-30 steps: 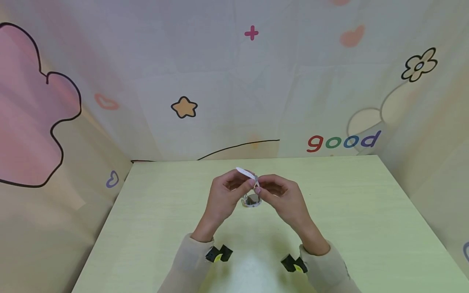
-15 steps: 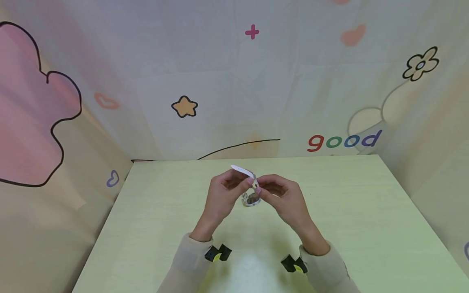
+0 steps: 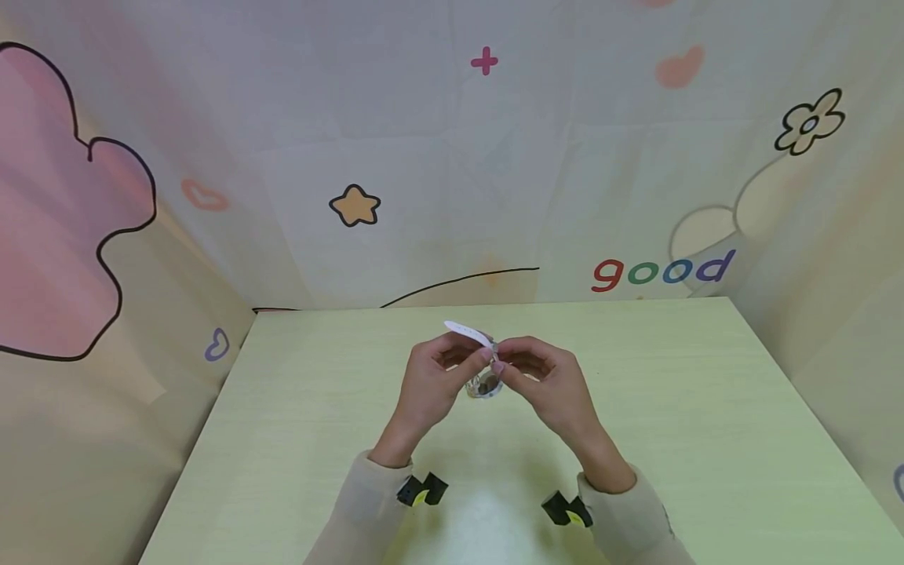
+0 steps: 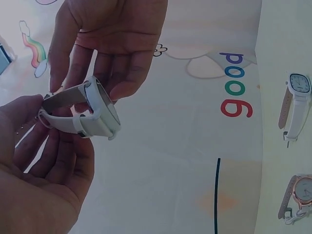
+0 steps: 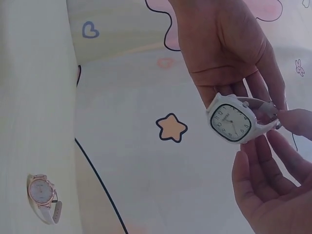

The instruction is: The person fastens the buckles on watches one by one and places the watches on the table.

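Observation:
Both hands hold a white wristwatch point(image 3: 484, 384) up over the table, their thumbs and fingers meeting at its strap. My left hand point(image 3: 431, 380) pinches the strap near the buckle, and my right hand point(image 3: 547, 377) pinches it from the other side. A free white strap end point(image 3: 466, 333) sticks up to the left past the left thumb. The watch case hangs below the thumbs, its metal back showing through the strap loop in the head view. In the right wrist view, the squarish white dial point(image 5: 230, 123) shows with a black rim. The fingers partly hide the buckle.
In the left wrist view, a white watch with a squarish face point(image 4: 298, 95) and a rose-gold round watch point(image 4: 302, 190) lie on the pale table point(image 3: 706, 439). A printed cloth point(image 3: 424, 141) stands behind. Black devices point(image 3: 422, 490) sit at both sleeves.
The free strap end has shifted slightly left, and the watch case has tilted a little, changing the reflection on its back. Both hands have kept nearly the same place and their grip on the watch.

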Demonstrator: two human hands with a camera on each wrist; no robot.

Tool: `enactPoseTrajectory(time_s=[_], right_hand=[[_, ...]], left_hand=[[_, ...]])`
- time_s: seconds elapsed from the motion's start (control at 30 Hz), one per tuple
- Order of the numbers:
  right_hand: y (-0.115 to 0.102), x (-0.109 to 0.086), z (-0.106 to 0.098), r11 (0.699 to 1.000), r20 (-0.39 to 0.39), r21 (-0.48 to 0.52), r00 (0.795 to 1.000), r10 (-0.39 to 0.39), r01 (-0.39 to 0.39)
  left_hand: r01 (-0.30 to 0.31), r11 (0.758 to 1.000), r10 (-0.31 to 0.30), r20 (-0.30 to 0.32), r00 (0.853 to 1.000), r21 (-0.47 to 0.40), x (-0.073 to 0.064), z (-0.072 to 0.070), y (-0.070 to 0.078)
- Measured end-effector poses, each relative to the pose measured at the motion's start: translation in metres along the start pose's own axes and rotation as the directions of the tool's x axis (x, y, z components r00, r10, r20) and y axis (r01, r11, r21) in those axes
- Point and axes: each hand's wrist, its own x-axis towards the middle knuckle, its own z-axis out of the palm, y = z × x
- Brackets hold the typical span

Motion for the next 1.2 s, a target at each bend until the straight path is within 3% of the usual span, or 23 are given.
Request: enactPoseTrajectory(time_s=[0.2,0.33,0.53,0.63,0.83,1.2], right_hand=[[-0.002,0.001,-0.002,1.0,-0.045,0.003,0.999,-0.006,0.006],[-0.006,0.002,-0.002,1.0,-0.066,-0.023,0.998,-0.007,0.006],[-0.011,0.004,0.002,0.999,-0.072,-0.029,0.997,-0.023,0.021],[-0.011,0.004,0.003,1.0,-0.075,-0.017,0.997,-0.024,0.023],[-0.011,0.006,0.005,1.0,-0.095,-0.024,0.995,0.002,-0.004],[-0.009,0.005,0.006,0.998,-0.121,-0.047,0.992,0.027,-0.033]], left_hand=[[-0.02,0.999,0.021,-0.032,0.999,0.038,-0.001,0.0,-0.003],[-0.072,0.991,0.079,-0.055,0.995,0.116,-0.001,0.002,-0.005],[-0.226,0.93,0.249,-0.048,0.967,0.289,-0.001,0.006,-0.008],[-0.268,0.898,0.299,-0.035,0.954,0.349,-0.002,0.008,-0.008],[-0.305,0.856,0.347,-0.028,0.937,0.418,-0.003,0.011,-0.009],[-0.327,0.832,0.372,-0.013,0.928,0.447,-0.003,0.012,-0.009]])
